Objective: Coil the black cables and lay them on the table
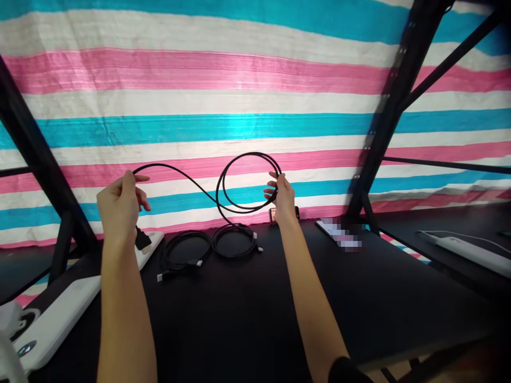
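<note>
A thin black cable (187, 178) runs through the air between my two hands. My left hand (123, 205) pinches it near one end, and a black plug (142, 240) hangs below that wrist. My right hand (282, 197) is closed on several loops of the same cable, which stand up as a round coil. Below, on the black table, lie two more coiled black cables: one coil (187, 232) at the left and another coil (233, 256) at the right, touching or nearly so. Their light plug ends point toward me.
A white power strip (66, 314) lies along the left side of the table. A phone-like flat object (337, 234), partly blurred out, rests at the right. Black metal posts (383, 127) frame a striped sheet (199, 80) behind. Another white strip (471, 252) is on the neighbouring table.
</note>
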Available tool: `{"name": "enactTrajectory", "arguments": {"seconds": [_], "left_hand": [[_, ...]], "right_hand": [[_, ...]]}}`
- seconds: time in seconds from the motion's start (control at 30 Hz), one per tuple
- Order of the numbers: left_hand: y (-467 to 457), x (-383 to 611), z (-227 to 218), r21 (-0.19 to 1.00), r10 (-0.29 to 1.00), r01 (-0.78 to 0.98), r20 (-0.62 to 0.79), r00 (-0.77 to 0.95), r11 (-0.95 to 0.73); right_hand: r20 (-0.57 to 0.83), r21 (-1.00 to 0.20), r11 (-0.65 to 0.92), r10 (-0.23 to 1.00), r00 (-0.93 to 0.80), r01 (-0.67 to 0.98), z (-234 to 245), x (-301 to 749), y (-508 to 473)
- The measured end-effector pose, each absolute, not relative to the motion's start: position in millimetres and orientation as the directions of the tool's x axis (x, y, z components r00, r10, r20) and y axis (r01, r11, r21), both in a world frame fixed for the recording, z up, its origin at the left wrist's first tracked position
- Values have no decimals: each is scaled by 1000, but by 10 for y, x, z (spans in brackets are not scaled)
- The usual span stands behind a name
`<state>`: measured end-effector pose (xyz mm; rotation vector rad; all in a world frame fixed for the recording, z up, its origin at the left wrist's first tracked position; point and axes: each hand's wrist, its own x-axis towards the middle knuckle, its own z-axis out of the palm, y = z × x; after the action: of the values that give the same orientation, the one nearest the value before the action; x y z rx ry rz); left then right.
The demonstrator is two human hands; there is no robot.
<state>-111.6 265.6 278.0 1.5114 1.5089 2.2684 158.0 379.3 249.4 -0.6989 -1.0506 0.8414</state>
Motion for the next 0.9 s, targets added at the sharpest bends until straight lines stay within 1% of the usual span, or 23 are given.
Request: {"name": "enactTrajectory", "arguments": {"seconds": [0.07, 0.17, 0.2, 0.27, 0.3, 0.37, 0.47, 0.57, 0.67, 0.73, 0.8, 0.87, 0.9], "left_hand": [[2706, -1073, 2772, 728, 527, 506, 685, -503, -464], [2804, -918, 2778, 732, 603, 573, 657, -453, -368], [2825, -850, 2785, 714, 610, 595, 669, -425, -369], [2831, -711, 2805, 683, 609, 597, 700, -373, -420], [2816, -644, 2818, 680, 616, 567, 708, -345, -464], [2761, -531, 2846, 699, 658, 446, 701, -274, -559], [2667, -435, 2879, 734, 720, 229, 676, -154, -640], [2612, -430, 2894, 776, 771, 85, 631, -86, -625], [2607, -453, 2902, 799, 807, -113, 586, -74, -590], [2623, -451, 2905, 770, 800, -223, 588, -115, -598], [2647, -423, 2901, 730, 776, -263, 604, -181, -630], [2673, -375, 2888, 703, 746, -252, 617, -249, -665], [2686, -349, 2878, 697, 735, -239, 619, -277, -676]], "right_hand": [[567, -781, 609, 784, 250, -137, 2556, 1583, 3700], [741, -662, 748, 649, 171, 30, 2658, 1512, 3506], [780, -621, 782, 610, 141, 49, 2687, 1473, 3440], [831, -553, 833, 548, 96, 34, 2730, 1388, 3322], [845, -531, 847, 529, 79, 15, 2744, 1347, 3276], [854, -517, 856, 517, 62, -14, 2752, 1282, 3222], [833, -546, 837, 547, 84, -33, 2722, 1238, 3252], [796, -593, 800, 599, 85, -88, 2668, 1248, 3367], [784, -618, 779, 621, -14, -104, 2632, 1272, 3445], [798, -602, 796, 597, -84, -55, 2627, 1275, 3433], [824, -556, 830, 558, -99, 50, 2639, 1259, 3369], [873, -469, 866, 484, -57, 173, 2668, 1226, 3269], [905, -405, 886, 423, -39, 227, 2688, 1205, 3211]]}}
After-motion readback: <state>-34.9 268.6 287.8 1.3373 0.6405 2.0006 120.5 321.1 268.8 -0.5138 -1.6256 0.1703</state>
